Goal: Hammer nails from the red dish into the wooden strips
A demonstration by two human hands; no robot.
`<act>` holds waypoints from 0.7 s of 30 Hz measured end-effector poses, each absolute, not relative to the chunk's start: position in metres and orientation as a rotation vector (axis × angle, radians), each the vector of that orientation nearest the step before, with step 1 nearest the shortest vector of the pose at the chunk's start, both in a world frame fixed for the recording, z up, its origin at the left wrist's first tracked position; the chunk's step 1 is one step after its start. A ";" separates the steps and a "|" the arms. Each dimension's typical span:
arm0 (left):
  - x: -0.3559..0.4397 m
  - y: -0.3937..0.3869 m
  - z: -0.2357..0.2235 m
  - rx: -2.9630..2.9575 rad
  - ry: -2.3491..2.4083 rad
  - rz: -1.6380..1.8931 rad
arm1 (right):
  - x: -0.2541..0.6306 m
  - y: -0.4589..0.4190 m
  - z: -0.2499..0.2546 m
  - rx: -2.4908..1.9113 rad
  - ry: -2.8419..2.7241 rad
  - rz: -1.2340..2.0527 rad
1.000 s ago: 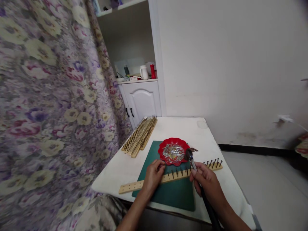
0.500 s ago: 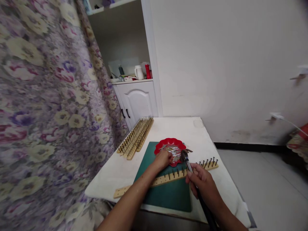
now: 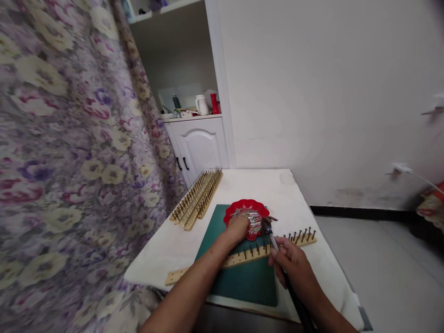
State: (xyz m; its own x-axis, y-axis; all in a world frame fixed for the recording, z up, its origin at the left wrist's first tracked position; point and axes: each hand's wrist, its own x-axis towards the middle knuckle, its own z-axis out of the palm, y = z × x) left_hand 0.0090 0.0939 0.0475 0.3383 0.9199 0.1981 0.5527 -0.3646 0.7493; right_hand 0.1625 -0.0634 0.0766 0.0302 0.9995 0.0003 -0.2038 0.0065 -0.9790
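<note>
My left hand (image 3: 239, 226) reaches into a scalloped red dish (image 3: 230, 212) full of loose silver nails (image 3: 255, 220). Its fingers are curled down among the nails; what they pinch, if anything, is hidden. My right hand (image 3: 291, 259) is closed round a hammer (image 3: 271, 237) with a metal neck and a dark grip, its head beside the dish's right rim. Below both hands a narrow wooden strip (image 3: 239, 260) lies slantwise across a green mat (image 3: 243, 286). Dark nails stand upright along its right part, while small holes show in the left part. My left forearm covers some of the strip.
More wooden strips (image 3: 192, 222) bristling with nails lie together at the table's back left. The white-covered table (image 3: 249, 182) borders a plain wall. A floral curtain (image 3: 86, 162) hangs at left, beside a white cabinet (image 3: 201, 143) with a jug (image 3: 201, 105) on its shelf.
My left hand has pushed slightly deeper into the dish, its fingertips now less visible. My right hand and the hammer stay almost where they were. The view has shifted slightly.
</note>
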 end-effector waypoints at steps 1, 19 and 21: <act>0.009 0.094 0.048 2.056 1.291 0.808 | 0.163 -0.063 0.077 -1.070 -1.039 1.273; -0.016 0.067 0.053 1.722 1.147 1.041 | 0.162 -0.062 0.076 -1.059 -1.051 1.269; -0.017 0.058 0.056 1.583 1.099 1.078 | 0.161 -0.062 0.075 -1.045 -1.050 1.271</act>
State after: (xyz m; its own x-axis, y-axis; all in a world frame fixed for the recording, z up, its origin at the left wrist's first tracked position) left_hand -0.0173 0.0578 0.0559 0.2246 0.9615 0.1585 0.1768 -0.2001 0.9637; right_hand 0.1606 -0.0616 0.0753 0.0213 0.9995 0.0216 -0.2095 0.0256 -0.9775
